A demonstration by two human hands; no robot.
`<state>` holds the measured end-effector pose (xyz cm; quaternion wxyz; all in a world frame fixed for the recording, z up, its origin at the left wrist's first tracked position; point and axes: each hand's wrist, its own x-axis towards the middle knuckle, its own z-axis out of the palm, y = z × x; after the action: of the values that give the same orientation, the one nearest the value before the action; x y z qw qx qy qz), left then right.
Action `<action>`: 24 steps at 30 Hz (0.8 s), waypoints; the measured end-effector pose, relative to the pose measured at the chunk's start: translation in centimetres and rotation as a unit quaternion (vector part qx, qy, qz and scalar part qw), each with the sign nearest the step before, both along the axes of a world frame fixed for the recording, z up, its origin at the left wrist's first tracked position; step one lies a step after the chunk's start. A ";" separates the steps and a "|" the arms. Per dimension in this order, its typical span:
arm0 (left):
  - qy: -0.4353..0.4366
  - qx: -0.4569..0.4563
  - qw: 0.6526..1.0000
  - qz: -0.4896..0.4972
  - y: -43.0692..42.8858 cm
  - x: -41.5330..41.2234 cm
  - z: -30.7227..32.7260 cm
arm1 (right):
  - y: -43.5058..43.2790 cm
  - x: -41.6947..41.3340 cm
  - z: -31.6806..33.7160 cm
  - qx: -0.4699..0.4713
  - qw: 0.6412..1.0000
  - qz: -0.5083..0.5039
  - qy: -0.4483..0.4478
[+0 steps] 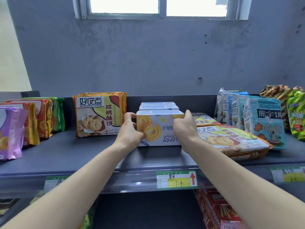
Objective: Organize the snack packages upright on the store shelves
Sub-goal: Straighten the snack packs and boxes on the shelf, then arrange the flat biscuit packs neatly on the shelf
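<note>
Now | the front cookie box is standing on the shelf, print upside down | left hand is curling round its left end, right hand round its right end | its long axis is running straight between them, both hands equally near.

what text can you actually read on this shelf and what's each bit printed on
"好吃点" and "核桃酥饼": upright orange pack.
"LANDY", upside down: white box.
"熊字饼": blue bag.
"7 9", handwritten: yellow price tag.
The other price tags and the red boxes below: too blurred to read.
</note>
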<state>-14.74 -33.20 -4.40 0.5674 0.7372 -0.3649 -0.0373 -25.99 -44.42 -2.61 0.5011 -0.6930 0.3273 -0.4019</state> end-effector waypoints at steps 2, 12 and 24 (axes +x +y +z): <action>0.010 0.003 1.000 0.006 0.2 -0.1 0.3 | -0.1 -0.5 0.4 -0.010 1.000 -0.011 -0.017; -0.120 -0.046 0.988 0.082 0.0 -4.9 4.1 | 0.0 -4.7 2.2 -0.099 0.992 -0.052 -0.056; 0.008 0.114 0.980 -0.165 -3.4 -11.4 3.0 | -3.2 -13.1 3.2 -0.122 0.962 -0.178 0.165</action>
<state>-26.10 -36.63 -1.43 0.4685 0.7263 -0.4706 -0.1777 -39.14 -47.64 0.61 0.2720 -0.7365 0.4716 -0.4015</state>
